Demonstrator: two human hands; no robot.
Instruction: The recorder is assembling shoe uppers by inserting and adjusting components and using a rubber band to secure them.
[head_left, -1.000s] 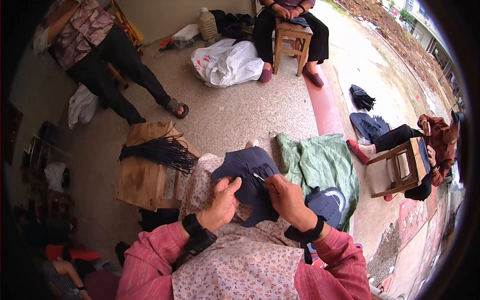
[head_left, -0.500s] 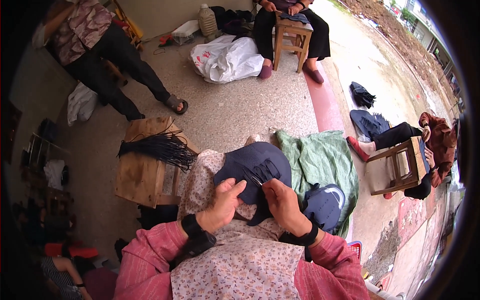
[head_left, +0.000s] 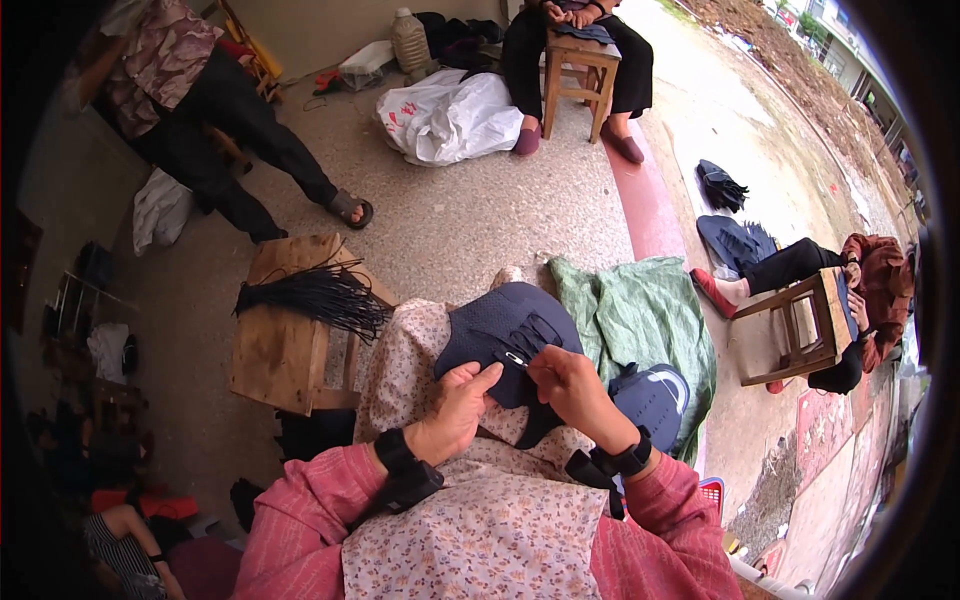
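A navy fabric shoe upper [head_left: 490, 325] with dark laces across its middle lies over my lap on a flowered apron [head_left: 470, 520]. My left hand [head_left: 452, 410] is closed on its near edge, thumb on top. My right hand [head_left: 572, 388] is closed in a pinch at the laced part; what its fingers hold is hidden. A small shiny metal piece [head_left: 516, 358] shows on the upper between my two hands, just left of the right fingertips. At my right, another navy upper [head_left: 648, 405] with a pale curved edge rests on a green cloth [head_left: 650, 315].
On my left, a bundle of black laces [head_left: 315, 298] lies across a wooden stool [head_left: 270, 350]. A person [head_left: 225, 110] stands beyond it. Two others sit at small wooden stools [head_left: 580, 70], with white sacks [head_left: 450, 120] and navy pieces [head_left: 735, 245] on the ground.
My right hand has shifted slightly right, away from the small metal piece, which shows more plainly. My left hand stays on the upper's edge, moved a little right.
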